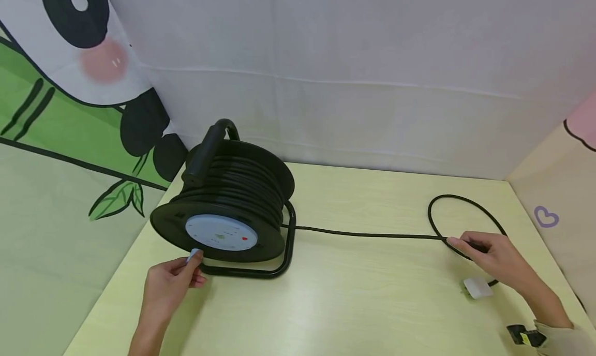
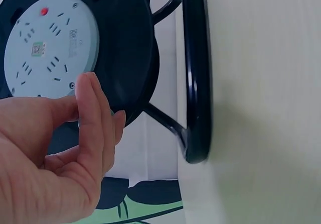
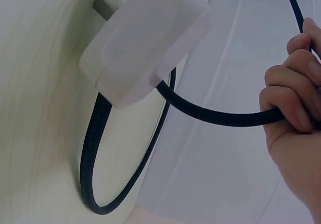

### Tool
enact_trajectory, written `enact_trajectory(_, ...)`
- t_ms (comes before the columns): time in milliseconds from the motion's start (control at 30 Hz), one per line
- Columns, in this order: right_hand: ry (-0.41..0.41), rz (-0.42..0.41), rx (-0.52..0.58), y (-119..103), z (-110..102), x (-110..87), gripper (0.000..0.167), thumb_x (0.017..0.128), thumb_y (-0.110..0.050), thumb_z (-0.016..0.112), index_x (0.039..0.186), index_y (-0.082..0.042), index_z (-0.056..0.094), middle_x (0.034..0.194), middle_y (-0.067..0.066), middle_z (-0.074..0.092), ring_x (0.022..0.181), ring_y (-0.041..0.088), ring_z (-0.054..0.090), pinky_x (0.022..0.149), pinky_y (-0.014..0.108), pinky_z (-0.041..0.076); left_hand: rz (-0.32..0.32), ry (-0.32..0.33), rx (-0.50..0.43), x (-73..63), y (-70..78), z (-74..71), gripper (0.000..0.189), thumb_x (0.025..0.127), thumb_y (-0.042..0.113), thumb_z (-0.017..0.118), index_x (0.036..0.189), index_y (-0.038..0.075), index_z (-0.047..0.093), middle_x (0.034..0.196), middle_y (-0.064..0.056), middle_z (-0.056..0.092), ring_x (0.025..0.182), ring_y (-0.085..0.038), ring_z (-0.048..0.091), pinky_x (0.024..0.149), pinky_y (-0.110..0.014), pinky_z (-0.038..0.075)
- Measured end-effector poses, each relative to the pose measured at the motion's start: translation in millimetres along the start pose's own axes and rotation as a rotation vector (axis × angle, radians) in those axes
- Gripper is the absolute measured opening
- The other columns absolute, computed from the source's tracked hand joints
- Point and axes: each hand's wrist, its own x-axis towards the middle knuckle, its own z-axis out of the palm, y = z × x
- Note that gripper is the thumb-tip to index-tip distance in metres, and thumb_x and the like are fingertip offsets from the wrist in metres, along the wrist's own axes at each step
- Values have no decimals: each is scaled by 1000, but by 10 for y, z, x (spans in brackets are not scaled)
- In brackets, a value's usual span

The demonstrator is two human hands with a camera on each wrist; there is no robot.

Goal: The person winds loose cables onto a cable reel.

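Note:
A black cable reel [image 1: 233, 201] stands at the left of the table, wound with black cable. Its round pale socket panel [image 2: 50, 43] bears slots and a red button. At the lower rim of the reel's disc, my left hand [image 1: 169, 281] pinches a small pale knob [image 1: 192, 254], mostly hidden by the fingers in the left wrist view. From the reel the cable [image 1: 363, 234] runs nearly straight to my right hand [image 1: 495, 255], whose curled fingers grip it. Beyond the grip the cable makes a loop and ends in a white plug [image 3: 145, 43], close to the right wrist camera.
The reel rests on a black tubular frame [image 1: 265, 273] and has a black carrying handle [image 1: 205, 151] on top. Behind the pale wooden table [image 1: 326, 304] hangs a white cloth [image 1: 349, 123]. Printed cloth with cartoon shapes [image 1: 70, 138] covers the left side.

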Motion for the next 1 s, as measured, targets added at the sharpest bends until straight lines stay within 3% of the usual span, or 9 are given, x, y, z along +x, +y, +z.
enact_trajectory(333, 2, -62, 8, -41, 112, 63, 26, 95, -9, 74, 75, -20, 62, 58, -11, 38, 52, 4, 34, 44, 27, 26, 13, 42, -87, 47, 79, -217, 46, 101, 27, 69, 110, -18, 67, 69, -1, 70, 58, -12, 72, 62, -28, 63)
enact_trajectory(533, -22, -51, 12, -82, 160, 90, 26, 96, -11, 73, 74, -19, 62, 58, -11, 35, 52, 3, 31, 44, 28, 25, -10, 61, -191, 74, 155, -329, 29, 97, 27, 75, 89, -2, 76, 67, -1, 69, 56, -14, 71, 61, -28, 63)
enact_trajectory(733, -46, -38, 23, -119, 213, 116, 26, 95, -12, 75, 74, -17, 62, 59, -11, 34, 53, 3, 31, 44, 27, 25, -6, 71, -221, 68, 259, -428, 22, 96, 28, 75, 81, 13, 78, 67, 0, 69, 55, -14, 71, 61, -26, 63)
enact_trajectory(1000, -89, -20, 22, -167, 268, 165, 25, 94, -15, 76, 75, -19, 61, 61, -13, 33, 55, 2, 31, 45, 26, 25, 37, 101, -284, 8, 448, -502, 22, 96, 26, 75, 79, 12, 78, 66, -2, 69, 53, -14, 70, 59, -26, 62)
